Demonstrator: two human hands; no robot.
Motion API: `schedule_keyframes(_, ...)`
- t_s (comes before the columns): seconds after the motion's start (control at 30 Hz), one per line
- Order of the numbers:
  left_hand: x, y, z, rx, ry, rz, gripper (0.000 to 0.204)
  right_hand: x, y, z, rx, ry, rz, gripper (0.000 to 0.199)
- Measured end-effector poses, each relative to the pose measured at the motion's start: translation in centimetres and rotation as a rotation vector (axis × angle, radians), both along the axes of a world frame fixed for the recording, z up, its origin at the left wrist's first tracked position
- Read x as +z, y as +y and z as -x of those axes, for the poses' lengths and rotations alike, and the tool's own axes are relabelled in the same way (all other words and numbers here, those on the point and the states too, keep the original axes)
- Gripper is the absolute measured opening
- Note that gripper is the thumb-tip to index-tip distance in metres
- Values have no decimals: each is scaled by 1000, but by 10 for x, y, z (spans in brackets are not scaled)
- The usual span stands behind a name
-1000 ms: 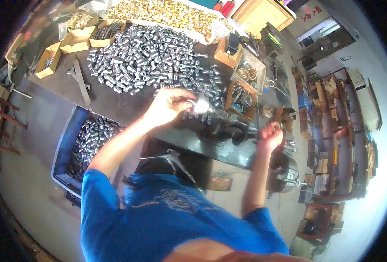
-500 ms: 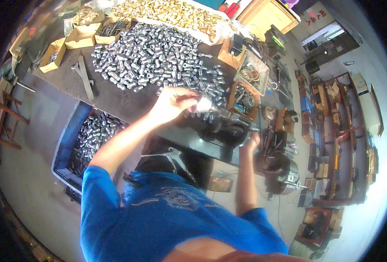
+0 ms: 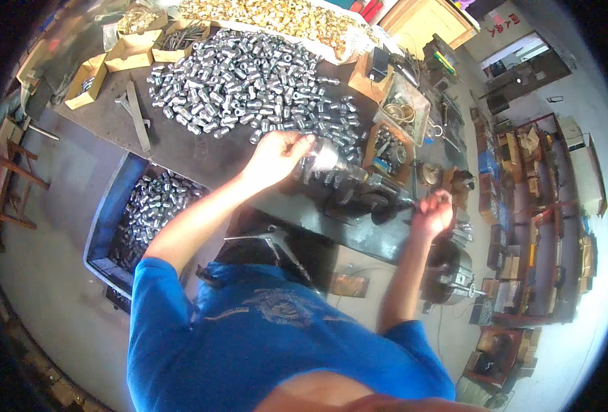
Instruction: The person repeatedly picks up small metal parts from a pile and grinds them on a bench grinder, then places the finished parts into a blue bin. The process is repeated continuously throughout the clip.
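Note:
My left hand [image 3: 276, 159] is pinched at the shiny round chuck [image 3: 323, 156] of a small bench machine [image 3: 367, 199]. Whatever lies between its thumb and fingers is too blurred to make out. Over at the machine's right end, my right hand [image 3: 433, 214] is closed, fingers curled. What it grips there, if anything, is hidden. Just beyond the left hand spreads a big pile of silvery metal fittings [image 3: 249, 82] on the dark workbench [image 3: 180, 147].
A blue crate [image 3: 105, 213] of similar fittings stands below the bench at left. Brass-coloured parts [image 3: 276, 17] lie at the back. A wrench [image 3: 129, 110], a flat bar [image 3: 139, 117] and small boxes [image 3: 131, 51] sit left. An air gun [image 3: 273, 240] is near my waist.
My right hand has moved right and farther away along the machine. My left hand stays at the chuck, with its fingers slightly shifted. The view has shifted slightly.

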State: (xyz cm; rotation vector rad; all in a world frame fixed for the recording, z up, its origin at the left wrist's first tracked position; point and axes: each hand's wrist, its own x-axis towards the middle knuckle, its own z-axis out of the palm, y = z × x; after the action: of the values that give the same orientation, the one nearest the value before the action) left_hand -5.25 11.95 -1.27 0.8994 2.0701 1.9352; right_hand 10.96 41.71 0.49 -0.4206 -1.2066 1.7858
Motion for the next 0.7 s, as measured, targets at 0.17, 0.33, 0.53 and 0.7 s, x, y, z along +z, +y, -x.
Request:
schedule_keyframes(0.17,-3,-1,1,26,-125,15,44,-24,-34,-53,50,-89,-1,14)
schedule_keyframes(0.33,-5,-3,6,-9,-174,14,48,-90,-17,-39,-23,-241,274,14)
schedule_keyframes(0.53,3,-18,7,10,-380,-54,46,-74,28,40,-223,-234,-313,19)
schedule_keyframes(0.7,-28,-120,-2,286,-412,101,43,0,-8,11,-104,28,-14,12)
